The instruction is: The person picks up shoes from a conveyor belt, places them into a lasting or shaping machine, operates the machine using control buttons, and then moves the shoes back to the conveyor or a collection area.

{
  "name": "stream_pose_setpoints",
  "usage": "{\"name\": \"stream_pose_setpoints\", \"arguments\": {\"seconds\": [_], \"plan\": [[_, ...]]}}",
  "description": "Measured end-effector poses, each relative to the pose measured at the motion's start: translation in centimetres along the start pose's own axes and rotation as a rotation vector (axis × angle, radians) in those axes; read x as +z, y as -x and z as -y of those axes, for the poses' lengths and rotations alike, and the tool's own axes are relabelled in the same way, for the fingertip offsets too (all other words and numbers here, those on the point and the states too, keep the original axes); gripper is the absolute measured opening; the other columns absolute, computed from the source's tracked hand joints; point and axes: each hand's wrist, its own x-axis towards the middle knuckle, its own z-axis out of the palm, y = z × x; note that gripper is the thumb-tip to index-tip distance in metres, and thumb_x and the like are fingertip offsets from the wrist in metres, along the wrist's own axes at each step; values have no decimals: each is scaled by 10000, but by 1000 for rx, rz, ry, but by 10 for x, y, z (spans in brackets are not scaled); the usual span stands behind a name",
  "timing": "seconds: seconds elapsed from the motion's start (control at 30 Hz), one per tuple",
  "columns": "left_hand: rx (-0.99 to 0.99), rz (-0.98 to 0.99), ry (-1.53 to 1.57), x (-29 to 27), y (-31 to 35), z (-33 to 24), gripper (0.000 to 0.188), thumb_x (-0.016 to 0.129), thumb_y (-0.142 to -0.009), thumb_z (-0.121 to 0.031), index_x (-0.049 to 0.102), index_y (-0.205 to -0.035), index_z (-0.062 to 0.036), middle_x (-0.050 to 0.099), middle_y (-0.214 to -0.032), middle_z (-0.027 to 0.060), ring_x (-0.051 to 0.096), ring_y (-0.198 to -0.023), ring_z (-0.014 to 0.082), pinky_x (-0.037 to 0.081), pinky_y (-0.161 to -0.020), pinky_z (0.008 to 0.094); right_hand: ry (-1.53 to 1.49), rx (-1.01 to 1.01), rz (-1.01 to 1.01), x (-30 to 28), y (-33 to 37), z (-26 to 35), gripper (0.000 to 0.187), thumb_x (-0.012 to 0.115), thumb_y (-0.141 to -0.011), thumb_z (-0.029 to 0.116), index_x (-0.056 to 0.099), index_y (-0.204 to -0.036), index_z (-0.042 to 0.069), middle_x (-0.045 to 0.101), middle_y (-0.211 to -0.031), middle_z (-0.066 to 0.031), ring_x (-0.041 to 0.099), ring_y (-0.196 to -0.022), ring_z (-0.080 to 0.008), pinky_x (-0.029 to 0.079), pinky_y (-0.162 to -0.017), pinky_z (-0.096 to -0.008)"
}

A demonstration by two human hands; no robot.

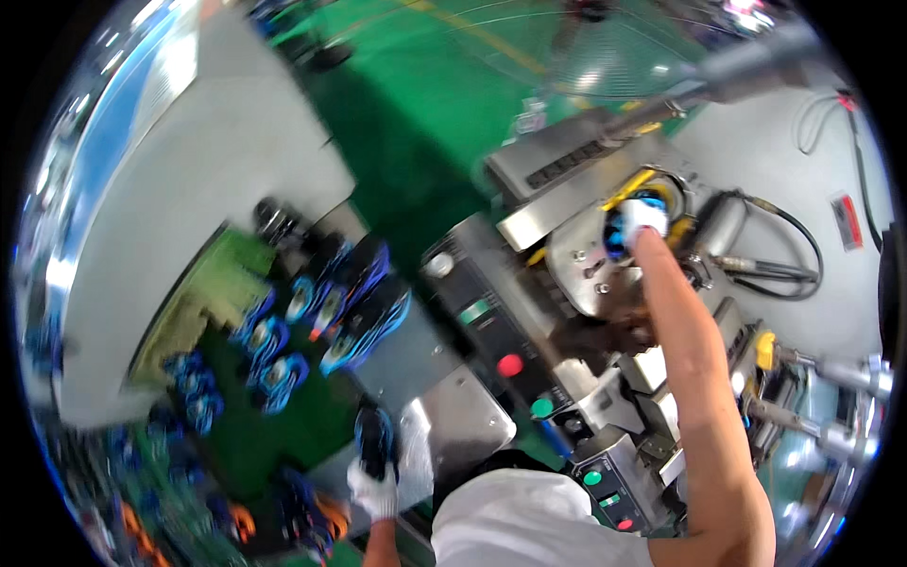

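Note:
My left hand (374,489), in a white glove, is closed around the near end of a dark shoe upper with blue edging (375,437). It holds the upper over the metal table edge, low in the view. My right arm stretches out to a metal machine (578,248). There my gloved right hand (644,223) grips a blue and black shoe upper (616,236) beside the machine's yellow-edged round fitting (673,194). The glove hides part of that upper, and the fingers are blurred.
Several blue and black shoe uppers (364,317) lie on the left table around a green mat (200,293). A control panel with a red button (510,365) stands between table and machine. Hoses (770,269) curve at right. Orange-trimmed uppers (331,517) sit lower left.

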Motion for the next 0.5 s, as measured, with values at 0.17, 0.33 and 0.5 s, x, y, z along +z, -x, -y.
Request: {"name": "stream_pose_setpoints", "arguments": {"seconds": [0.17,0.33,0.5], "plan": [[195,-6,-141,-25,-13,-4,570,831,-769,-369,633,-1220,-81,672,-1144,162,638,-1073,369,512,-945,474,-1517,564,238,67,-29,-38,149,693,-920,308,721,-1003,188,664,-914,-2,615,-813,-180,550,-638,-378],[188,181,78,-8,-54,-28,436,782,-791,-374,676,-1085,-70,701,-1030,180,671,-977,380,544,-860,476,-1824,557,639,47,-57,-168,243,759,-908,285,720,-1106,150,747,-1043,-34,697,-905,-241,595,-849,-435],[52,185,3,-5,-8,22,527,734,-839,-411,600,-1176,-29,637,-1119,185,607,-1078,384,509,-922,492,-1126,-137,-239,-82,221,44,657,730,-963,344,500,-1463,-16,561,-1459,-159,563,-1296,-234,436,-1123,-368]]}}
